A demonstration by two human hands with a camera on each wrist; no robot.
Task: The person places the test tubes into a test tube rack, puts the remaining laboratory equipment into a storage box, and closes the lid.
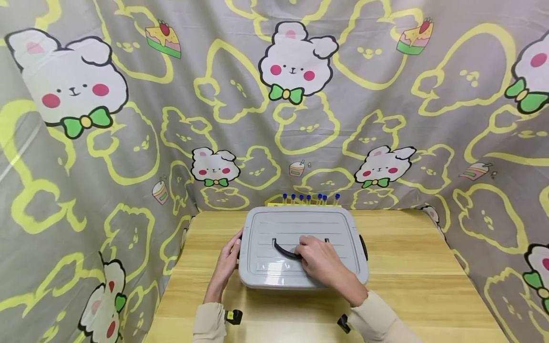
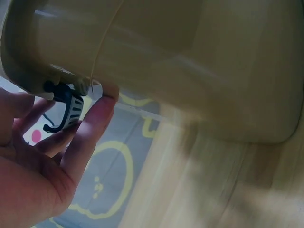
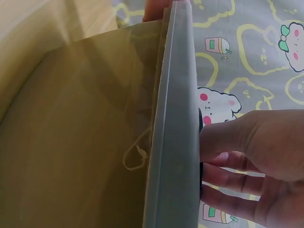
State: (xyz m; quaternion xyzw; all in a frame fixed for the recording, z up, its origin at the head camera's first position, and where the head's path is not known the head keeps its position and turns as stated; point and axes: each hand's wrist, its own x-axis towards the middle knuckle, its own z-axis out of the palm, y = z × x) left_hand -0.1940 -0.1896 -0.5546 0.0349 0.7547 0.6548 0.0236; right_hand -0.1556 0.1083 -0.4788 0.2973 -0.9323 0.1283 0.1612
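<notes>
A storage box with a grey lid [image 1: 261, 228] stands in the middle of the table, its translucent body [image 2: 190, 57] showing in the left wrist view. Curled fingers of my right hand [image 1: 316, 257] grip the black carry handle [image 1: 284, 253] on the lid; the right wrist view shows this hand [image 3: 266, 166] against the lid's top. At the box's left side is my left hand [image 1: 226, 262]. Its fingers curl round a black latch [image 2: 71, 111] that juts out from the box, and one fingertip lies against the box wall. What the box holds cannot be made out.
Behind the box, several tubes with blue caps [image 1: 319, 196] stand in a yellow rack [image 1: 274, 204], mostly hidden by the lid. Another black latch [image 1: 363, 247] sits on the box's right side. Patterned curtains [image 1: 240, 138] border the wooden table [image 1: 411, 257] at the back and sides.
</notes>
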